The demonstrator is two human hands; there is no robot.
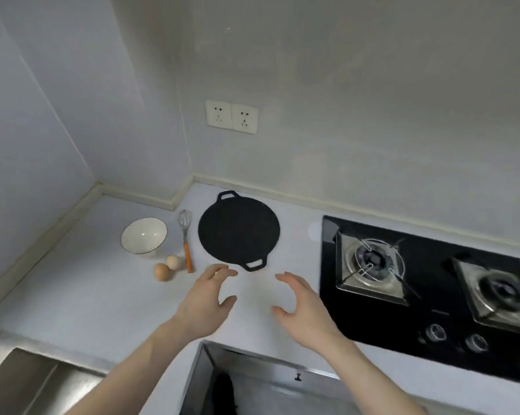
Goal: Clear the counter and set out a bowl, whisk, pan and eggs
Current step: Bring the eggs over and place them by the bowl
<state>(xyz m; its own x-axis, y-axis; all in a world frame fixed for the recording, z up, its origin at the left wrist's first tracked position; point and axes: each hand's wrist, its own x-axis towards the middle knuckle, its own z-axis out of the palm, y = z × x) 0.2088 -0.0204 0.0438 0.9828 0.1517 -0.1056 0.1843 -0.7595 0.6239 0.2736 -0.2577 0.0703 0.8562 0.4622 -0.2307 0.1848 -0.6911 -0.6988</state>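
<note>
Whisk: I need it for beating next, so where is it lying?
In the head view, the whisk lies on the counter left of centre, between the white bowl and the black pan.

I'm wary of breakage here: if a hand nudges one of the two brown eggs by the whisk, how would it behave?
The nearer egg would probably roll, being rounded with nothing bracing it on the flat counter. It seems to touch the other egg, so that might shift too. Both are likely fragile; lift gently.

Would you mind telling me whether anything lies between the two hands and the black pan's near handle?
Nothing visible does. The left hand and right hand hover open over bare counter just short of the pan. The whisk and eggs lie off to the left.
</note>
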